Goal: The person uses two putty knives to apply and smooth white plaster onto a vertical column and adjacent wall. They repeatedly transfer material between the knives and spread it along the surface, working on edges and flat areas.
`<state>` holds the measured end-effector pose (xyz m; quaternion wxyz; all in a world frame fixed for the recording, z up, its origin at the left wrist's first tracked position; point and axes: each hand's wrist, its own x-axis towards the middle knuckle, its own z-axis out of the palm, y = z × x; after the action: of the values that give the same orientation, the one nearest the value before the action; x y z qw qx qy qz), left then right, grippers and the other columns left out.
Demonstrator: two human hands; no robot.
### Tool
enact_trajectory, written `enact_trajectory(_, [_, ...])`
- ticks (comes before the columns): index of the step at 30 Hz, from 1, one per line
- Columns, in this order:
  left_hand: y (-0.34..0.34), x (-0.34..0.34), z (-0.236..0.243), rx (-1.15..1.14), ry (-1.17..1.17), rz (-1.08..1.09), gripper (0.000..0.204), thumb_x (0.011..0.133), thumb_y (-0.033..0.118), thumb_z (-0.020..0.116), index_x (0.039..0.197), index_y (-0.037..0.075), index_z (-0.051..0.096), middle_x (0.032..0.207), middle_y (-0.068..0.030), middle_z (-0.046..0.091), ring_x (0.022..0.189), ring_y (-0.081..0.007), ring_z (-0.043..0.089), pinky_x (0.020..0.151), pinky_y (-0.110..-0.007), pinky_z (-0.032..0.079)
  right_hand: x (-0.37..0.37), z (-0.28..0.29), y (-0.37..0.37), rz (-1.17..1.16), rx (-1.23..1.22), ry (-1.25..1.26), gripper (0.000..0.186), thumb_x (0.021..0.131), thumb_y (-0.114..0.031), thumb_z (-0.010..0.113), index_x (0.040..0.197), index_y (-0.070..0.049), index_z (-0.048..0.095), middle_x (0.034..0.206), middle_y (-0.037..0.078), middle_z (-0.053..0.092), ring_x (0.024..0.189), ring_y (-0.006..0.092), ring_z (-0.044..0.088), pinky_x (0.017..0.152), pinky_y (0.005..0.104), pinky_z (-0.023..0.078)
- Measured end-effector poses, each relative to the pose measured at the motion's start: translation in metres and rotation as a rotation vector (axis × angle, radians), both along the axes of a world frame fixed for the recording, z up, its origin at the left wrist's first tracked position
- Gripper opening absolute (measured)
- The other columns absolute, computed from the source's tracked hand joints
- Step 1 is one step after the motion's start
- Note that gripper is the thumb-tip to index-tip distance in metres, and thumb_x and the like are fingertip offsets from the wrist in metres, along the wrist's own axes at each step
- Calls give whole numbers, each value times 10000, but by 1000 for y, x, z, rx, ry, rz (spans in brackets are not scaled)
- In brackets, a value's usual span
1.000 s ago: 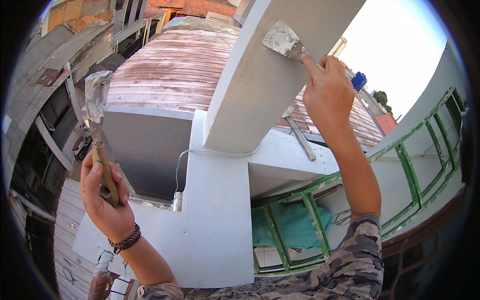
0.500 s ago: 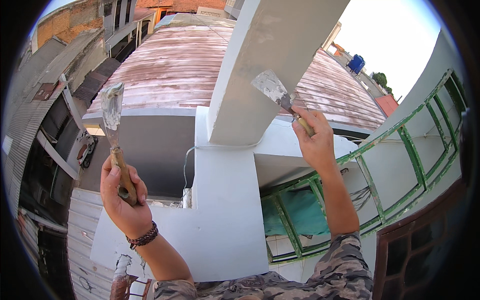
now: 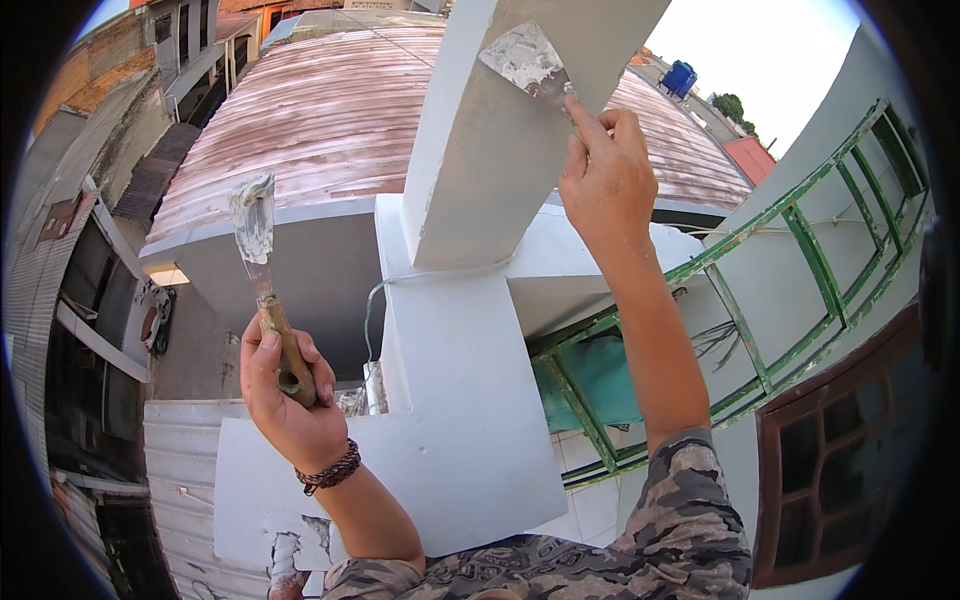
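1. Sleeves: camouflage sleeves point(image 3: 690, 495) cover the upper arms. A braided bracelet point(image 3: 335, 468) is on the left wrist.
2. Left hand: the left hand point(image 3: 296, 420) has its fingers clamped around the wooden handle of a narrow putty knife point(image 3: 259, 265), blade up. White paste point(image 3: 254, 222) coats the blade. Risk: paste may slide off; cause, excess tilt or an overloaded blade.
3. Ledge: the white ledge point(image 3: 460, 350) is below and between the hands. A thin wire point(image 3: 368, 320) hangs beside the column base. Risk: the wire may snag; cause, a low sweep of the left forearm.
4. Right hand: the right hand point(image 3: 618, 185) has its fingers clamped on the handle of a broad putty knife point(image 3: 528, 65), index finger extended toward the blade.
5. Column: the broad, paste-smeared blade is at the upper grey face of the column point(image 3: 480, 165); full edge contact cannot be confirmed. Risk: a scored face; cause, a blade corner digging in under uneven pressure.
6. Ladder: a green ladder point(image 3: 818, 265) passes behind the right forearm. Risk: an elbow knock; cause, a wide downward stroke.
7. Background: a corrugated roof point(image 3: 310, 120) extends beyond the column.
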<state>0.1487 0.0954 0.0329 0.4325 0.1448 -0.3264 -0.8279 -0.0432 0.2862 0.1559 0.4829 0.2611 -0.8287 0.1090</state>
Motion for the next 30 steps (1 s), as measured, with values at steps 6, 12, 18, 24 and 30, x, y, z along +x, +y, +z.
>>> enact_trajectory(6, [3, -5, -2, 14, 9, -37, 303, 913, 210, 483, 1091, -27, 546, 665, -87, 539, 401, -81, 380, 352, -198, 279, 6, -18, 16, -81, 19, -59, 378, 828, -60, 627, 1197, -141, 659, 971, 80, 555, 810, 229, 591, 683, 344, 498])
enact_trajectory(12, [9, -6, 3, 3, 15, -84, 288, 904, 198, 505, 1075, -30, 551, 657, -85, 541, 394, -77, 381, 347, -191, 284, 26, -56, 43, 205, -419, -548, 388, 868, -98, 634, 1256, -97, 615, 969, 63, 593, 781, 146, 562, 710, 326, 494])
enact_trajectory(18, [11, 3, 20, -39, 8, -133, 282, 884, 164, 530, 1075, -41, 561, 648, -84, 550, 395, -64, 369, 352, -182, 292, 37, -20, 8, 146, -391, -490, 383, 869, -132, 625, 1240, -38, 612, 955, 122, 645, 785, 195, 605, 773, 328, 496])
enact_trajectory(24, [1, 15, 36, -175, -28, -118, 288, 883, 171, 523, 1080, -36, 563, 650, -77, 552, 409, -57, 377, 355, -181, 291, 48, 40, -37, -2, -342, -390, 389, 862, -205, 550, 1185, -2, 628, 1016, 230, 660, 942, 345, 642, 874, 398, 490])
enact_trajectory(30, [-20, 27, 31, -225, -31, -108, 274, 885, 176, 530, 1070, -21, 566, 647, -68, 557, 408, -51, 380, 347, -176, 286, 52, 55, -72, -22, -330, -299, 389, 836, -158, 518, 1151, 45, 624, 1032, 253, 649, 978, 394, 631, 897, 438, 490])
